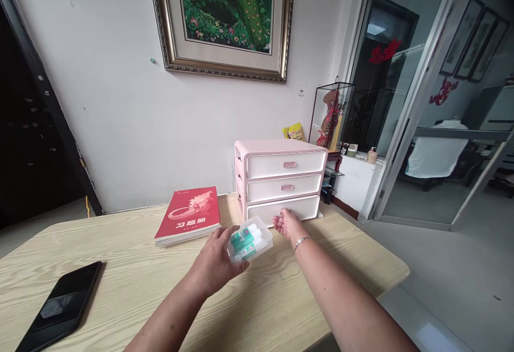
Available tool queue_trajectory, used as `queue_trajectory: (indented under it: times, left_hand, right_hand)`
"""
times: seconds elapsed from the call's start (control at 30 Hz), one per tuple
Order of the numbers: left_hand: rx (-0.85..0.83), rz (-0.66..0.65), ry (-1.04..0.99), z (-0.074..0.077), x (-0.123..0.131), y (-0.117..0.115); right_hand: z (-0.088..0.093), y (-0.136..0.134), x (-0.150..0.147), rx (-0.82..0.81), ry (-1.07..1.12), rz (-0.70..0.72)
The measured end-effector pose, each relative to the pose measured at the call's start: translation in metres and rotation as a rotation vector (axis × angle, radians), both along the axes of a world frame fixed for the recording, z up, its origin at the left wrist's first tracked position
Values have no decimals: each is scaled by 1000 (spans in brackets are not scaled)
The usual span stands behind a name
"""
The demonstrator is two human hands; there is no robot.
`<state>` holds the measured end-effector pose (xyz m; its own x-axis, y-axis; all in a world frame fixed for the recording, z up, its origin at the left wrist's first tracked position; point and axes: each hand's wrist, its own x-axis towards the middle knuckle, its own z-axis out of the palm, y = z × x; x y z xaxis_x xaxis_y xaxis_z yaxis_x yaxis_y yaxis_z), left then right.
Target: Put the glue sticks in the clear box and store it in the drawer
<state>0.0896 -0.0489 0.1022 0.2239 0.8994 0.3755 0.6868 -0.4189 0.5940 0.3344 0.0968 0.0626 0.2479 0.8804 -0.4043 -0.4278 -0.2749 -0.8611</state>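
Left hand (pixel 214 260): fingers curled around clear plastic box (pixel 249 239) of green-labelled tubes, held just beside open right hand (pixel 287 224). Right fingers spread at bottom drawer (pixel 283 209) of pink drawer unit (pixel 281 170), on tabletop (pixel 120 287) far edge.

The one thing I can read is on the red book (pixel 187 215) lying on the table (pixel 100 250): three large pale characters across its cover, 习题册, meaning "exercise book". The green labels (pixel 243 240) on the tubes (pixel 252 232) inside the clear box (pixel 261 242) in my left hand (pixel 214 261) are too small to read, and so is the print on the yellow packet (pixel 294 132).
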Motion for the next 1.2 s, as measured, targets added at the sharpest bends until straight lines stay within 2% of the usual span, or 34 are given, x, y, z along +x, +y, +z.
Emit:
queue_trajectory:
  times: [0.1, 0.23, 0.4, 0.53, 0.63, 0.83, 1.0, 1.2]
  left_hand:
    - [-16, 26, -16, 16, -1, -2]
    - [-24, 22, -87, 35, 0, 4]
    - [-116, -52, -187, 54, 12, 27]
    - [-193, -125, -170, 61, 40, 52]
    - [-232, -149, -24, 59, 67, 71]
    - [-269, -108, 205, 47, 113, 105]
    - [-290, -107, 360, 34, 130, 121]
    - [-371, -121, 467, 20, 138, 128]
  right_hand:
    - [-3, -13, 3, 10, -12, -23]
    - [-9, -43, 12, 5, -25, -25]
    - [-11, -87, 22, -24, -39, -29]
    - [-7, -113, 22, -46, -46, -14]
    - [-4, -122, 21, -47, -47, -3]
    - [-6, -121, 21, -44, -42, 0]
    - [-10, -120, 23, -34, -28, 13]
    - [-11, -120, 25, -38, -13, 23]
